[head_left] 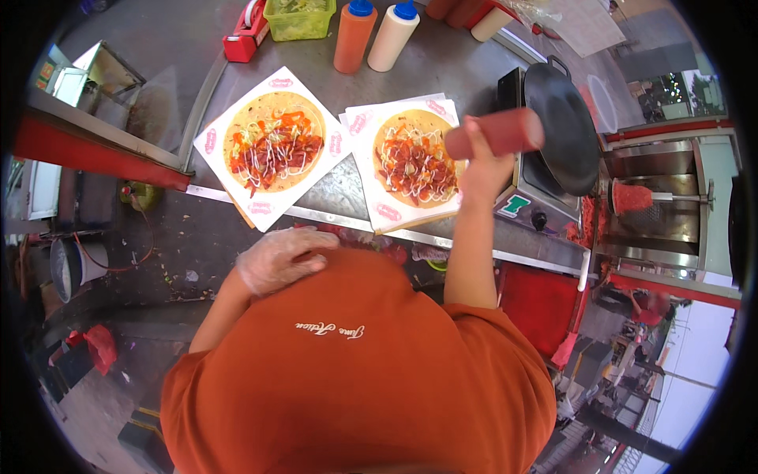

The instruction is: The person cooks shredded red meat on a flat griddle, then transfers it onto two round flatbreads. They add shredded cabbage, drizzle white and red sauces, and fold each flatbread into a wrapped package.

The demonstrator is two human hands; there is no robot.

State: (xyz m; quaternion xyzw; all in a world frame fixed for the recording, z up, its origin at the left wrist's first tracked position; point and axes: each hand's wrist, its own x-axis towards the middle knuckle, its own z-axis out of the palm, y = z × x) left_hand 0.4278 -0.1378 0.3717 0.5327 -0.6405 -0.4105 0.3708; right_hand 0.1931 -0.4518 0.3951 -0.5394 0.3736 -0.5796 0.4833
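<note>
Orange shirt cloth (355, 371) fills the near view, and on it rests the left hand (280, 257) in a clear plastic glove, fingers loosely spread, holding nothing. Beyond, the bare right hand (482, 170) has its fingers clamped round a red plastic squeeze bottle (497, 133), long axis lying almost level, its left end over the right-hand round flatbread (414, 158) on white paper. A second topped flatbread (276, 142) lies left of that one; a black round pan (564, 130) sits to its right.

Red squeeze bottle (499, 132) motion-blurred, nozzle indistinct; green tub (300, 19) cut off by top edge.
</note>
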